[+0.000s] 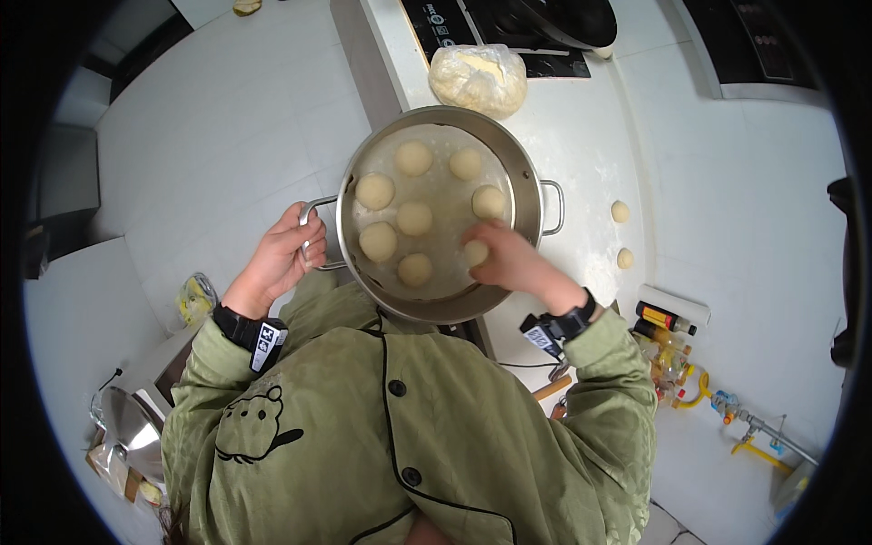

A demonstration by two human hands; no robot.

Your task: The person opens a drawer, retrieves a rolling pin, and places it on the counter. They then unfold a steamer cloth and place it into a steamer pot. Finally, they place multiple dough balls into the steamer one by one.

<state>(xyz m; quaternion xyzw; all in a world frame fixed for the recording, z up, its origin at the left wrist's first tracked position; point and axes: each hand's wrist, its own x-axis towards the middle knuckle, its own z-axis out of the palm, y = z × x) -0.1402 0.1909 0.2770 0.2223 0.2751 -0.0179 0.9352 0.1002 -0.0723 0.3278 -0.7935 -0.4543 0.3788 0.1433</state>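
Observation:
My left hand (291, 246) grips one loop handle (315, 210) of a round metal steamer pot (524, 139). Inside it, a pale liner (443, 266) carries several round dough balls (414, 219), spaced apart. My right hand (507, 257) reaches over the near right part of the pot, its fingers around another dough ball (477, 253) close to the liner. Whether that ball rests on the liner cannot be told. Just beyond my fingers sits a further dough ball (489, 201). The pot's other handle (553, 207) points right, over the counter.
Two small dough balls (620, 211) lie on the floured white counter (579, 150). Behind the pot, a plastic-wrapped dough mass (479, 78) stands before a black cooktop (443, 27) with a dark pan (579, 20). Bottles (664, 317) and a yellow gas pipe (702, 392) are at the right.

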